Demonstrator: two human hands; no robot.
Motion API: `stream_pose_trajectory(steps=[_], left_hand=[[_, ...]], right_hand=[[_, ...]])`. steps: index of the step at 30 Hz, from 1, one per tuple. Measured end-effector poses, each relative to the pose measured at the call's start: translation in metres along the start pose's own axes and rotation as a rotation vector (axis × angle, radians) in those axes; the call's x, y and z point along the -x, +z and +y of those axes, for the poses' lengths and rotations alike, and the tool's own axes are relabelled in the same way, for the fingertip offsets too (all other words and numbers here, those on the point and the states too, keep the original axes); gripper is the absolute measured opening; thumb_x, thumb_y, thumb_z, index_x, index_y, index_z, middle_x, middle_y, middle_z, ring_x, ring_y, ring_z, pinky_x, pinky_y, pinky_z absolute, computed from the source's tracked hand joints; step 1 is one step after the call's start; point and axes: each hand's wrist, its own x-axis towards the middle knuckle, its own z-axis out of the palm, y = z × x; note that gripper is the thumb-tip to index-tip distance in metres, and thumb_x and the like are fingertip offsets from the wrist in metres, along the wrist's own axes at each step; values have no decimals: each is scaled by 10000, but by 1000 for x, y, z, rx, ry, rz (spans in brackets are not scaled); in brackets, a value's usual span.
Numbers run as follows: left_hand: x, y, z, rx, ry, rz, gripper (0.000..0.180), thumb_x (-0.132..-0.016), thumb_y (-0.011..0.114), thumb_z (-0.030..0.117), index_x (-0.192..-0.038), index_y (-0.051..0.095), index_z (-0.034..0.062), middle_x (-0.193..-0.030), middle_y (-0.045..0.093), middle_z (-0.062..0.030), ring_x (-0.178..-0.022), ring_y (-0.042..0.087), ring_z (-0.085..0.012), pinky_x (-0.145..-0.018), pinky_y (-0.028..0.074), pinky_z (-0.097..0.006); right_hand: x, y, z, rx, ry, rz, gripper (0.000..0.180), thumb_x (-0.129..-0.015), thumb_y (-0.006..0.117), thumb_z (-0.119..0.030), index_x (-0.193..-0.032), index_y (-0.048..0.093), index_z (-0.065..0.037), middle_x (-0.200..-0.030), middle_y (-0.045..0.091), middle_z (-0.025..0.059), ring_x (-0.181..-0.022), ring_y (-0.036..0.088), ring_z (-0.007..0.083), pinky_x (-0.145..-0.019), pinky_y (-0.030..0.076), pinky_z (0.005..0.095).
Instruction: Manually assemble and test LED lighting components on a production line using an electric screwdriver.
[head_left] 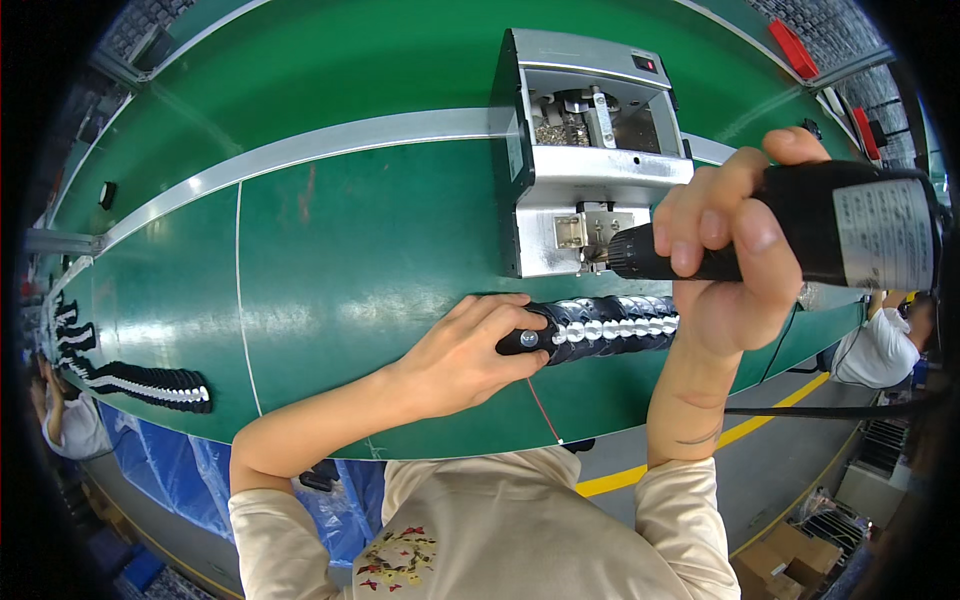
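My right hand [735, 245] is wrapped round a black electric screwdriver [820, 215], held level with its tip pointing left. The tip meets the small metal outlet on the front of a silver screw feeder [600, 168], whose open top shows loose screws. On the green bench, a row of nested black parts [625, 335] with shiny clear-white round pieces lies in front of the feeder. My left hand [475, 355] grips the black part [518, 342] at the row's left end, between thumb and fingers. A small round screw-like spot shows on that part.
Another curved row of black parts [150, 385] lies on the bench [340, 240] at far left. A metal strip [380, 130] crosses behind. A cable [830, 411] runs at right. One co-worker [875, 350] is at the right, another [75, 425] at the left. Cartons [790, 560] stand lower right.
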Motion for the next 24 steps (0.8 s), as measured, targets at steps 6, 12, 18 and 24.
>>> stream_pose_trajectory(steps=[6, 12, 18, 24], left_hand=[[8, 4, -7, -5, 13, 43, 231, -762, 715, 107, -990, 722, 141, -1200, 578, -98, -1198, 556, -337, -919, 486, -443], [8, 6, -9, -31, 35, 64, 212, -761, 694, 136, -971, 720, 138, -1188, 596, -92, -1183, 560, -330, -912, 483, -420], [10, 8, -11, -25, 35, 94, 181, -780, 683, 175, -954, 718, 142, -1170, 614, -80, -1172, 565, -318, -930, 473, -410], [10, 9, -12, -20, 23, 117, 136, -791, 679, 191, -915, 719, 150, -1146, 625, -72, -1160, 576, -309, -943, 464, -413]], right_hand=[[5, 10, 5, -23, 29, 6, 405, -845, 561, -129, -1226, 459, -35, -679, 448, 39, -481, 447, 134, -492, 419, 322], [39, 8, -14, -181, 76, -71, 453, -866, 681, -102, -1225, 405, -116, -718, 526, 57, -507, 512, 174, -524, 459, 351], [57, 23, -1, -184, 154, -43, 453, -839, 723, -60, -1175, 422, -102, -709, 553, 78, -517, 539, 200, -533, 486, 380], [58, 30, 5, -148, 216, -19, 424, -838, 779, -96, -1087, 435, -93, -689, 571, 85, -517, 554, 212, -528, 491, 379]])
